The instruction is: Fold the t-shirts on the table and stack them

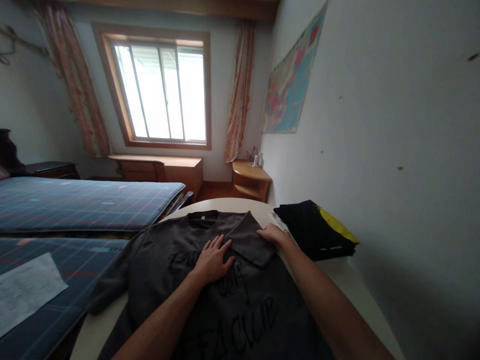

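Since the dark grey T-shirt (210, 280) lies spread face-up on the round white table (356, 285), collar toward the far edge, it looks like a light, limp thing that will sag and crease wherever it is lifted without support. Its right sleeve is folded inward across the chest. The left hand (212, 260) rests flat on the chest just below the collar, fingers spread open and gripping nothing, pressing the cloth down. The right hand (273, 233) lies on the far right shoulder at the folded sleeve; its fingers are stretched nearly flat on the fabric, and whether they pinch the edge I cannot tell. The cloth would likely handle best by its shoulder seams or hem corners. A folded black garment with a yellow patch (317, 227) sits to the right against the wall, and a plaid bed (75, 200) stands to the left.
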Demonstrator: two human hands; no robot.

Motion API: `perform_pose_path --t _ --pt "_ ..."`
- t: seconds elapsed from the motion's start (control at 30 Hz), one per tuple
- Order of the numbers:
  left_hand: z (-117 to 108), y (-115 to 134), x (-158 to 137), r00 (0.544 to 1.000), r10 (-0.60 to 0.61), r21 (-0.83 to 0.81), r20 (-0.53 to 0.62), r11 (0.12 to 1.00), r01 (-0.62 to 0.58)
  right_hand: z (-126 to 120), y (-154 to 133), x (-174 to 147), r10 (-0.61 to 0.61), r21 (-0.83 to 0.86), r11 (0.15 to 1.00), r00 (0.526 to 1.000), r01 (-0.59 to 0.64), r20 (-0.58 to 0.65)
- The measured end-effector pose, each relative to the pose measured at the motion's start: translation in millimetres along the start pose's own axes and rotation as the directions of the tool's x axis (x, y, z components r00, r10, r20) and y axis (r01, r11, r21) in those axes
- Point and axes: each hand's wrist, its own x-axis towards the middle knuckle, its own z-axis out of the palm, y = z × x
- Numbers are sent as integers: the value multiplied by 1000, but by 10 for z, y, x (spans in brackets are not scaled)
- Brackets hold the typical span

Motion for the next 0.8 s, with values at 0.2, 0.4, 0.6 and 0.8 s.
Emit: perform_pose_path --t 0.2,0.4,0.6,0.8 --pt "-94 52 7 992 -22 -32 -122 999 18 -55 81 -166 -83 80 994 994 77 66" --pt "-134 68 10 988 -67 -148 -142 988 45 1 111 -241 -117 179 978 993 111 22" --pt "-160 -20 70 989 -84 -165 -123 984 63 29 226 -197 -76 122 988 991 90 -114" --pt "8 -154 46 994 -95 -20 -53 995 94 52 264 -180 13 43 999 987 -6 -158"
